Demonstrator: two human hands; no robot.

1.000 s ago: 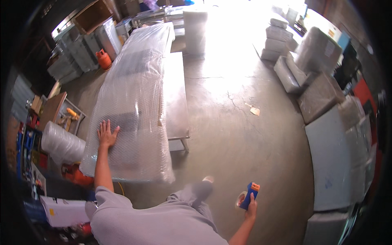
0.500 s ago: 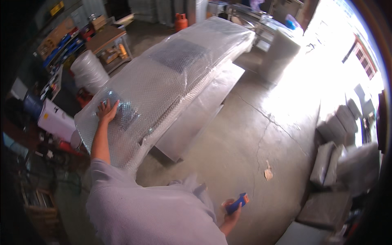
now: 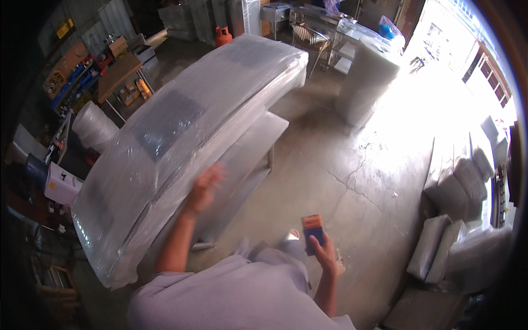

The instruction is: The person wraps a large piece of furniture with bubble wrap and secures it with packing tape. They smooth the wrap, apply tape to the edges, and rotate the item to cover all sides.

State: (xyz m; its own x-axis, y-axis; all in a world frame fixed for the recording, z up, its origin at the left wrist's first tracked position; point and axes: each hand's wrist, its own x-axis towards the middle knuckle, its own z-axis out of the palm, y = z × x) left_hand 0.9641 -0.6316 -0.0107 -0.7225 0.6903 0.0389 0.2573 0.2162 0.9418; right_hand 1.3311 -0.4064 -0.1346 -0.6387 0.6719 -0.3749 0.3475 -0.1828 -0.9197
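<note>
A long, bulky item sheathed in bubble wrap (image 3: 187, 99) stretches from near left to far centre on a metal table (image 3: 258, 140). My left hand (image 3: 206, 188) is in the air beside the wrapped item's near side, blurred by motion, its fingers loosely apart and holding nothing. Whether it touches the wrap cannot be told. In front of my body, over the floor, my right hand (image 3: 325, 254) grips a blue block-shaped handheld tool with an orange end (image 3: 312, 230), the thumb lying across it. Its exact kind does not show.
On the left stand a bubble-wrap roll (image 3: 94, 125) and a wooden-topped workbench (image 3: 118, 77). A tall wrapped roll (image 3: 367, 82) rises from the concrete floor (image 3: 319, 165) at far right. Wrapped slabs (image 3: 429, 247) line the right side; an orange gas cylinder (image 3: 223, 37) stands behind.
My left hand has come off the wrap's top and moved right. My right hand has risen with the blue tool, its orange end now up. The view has shifted.
</note>
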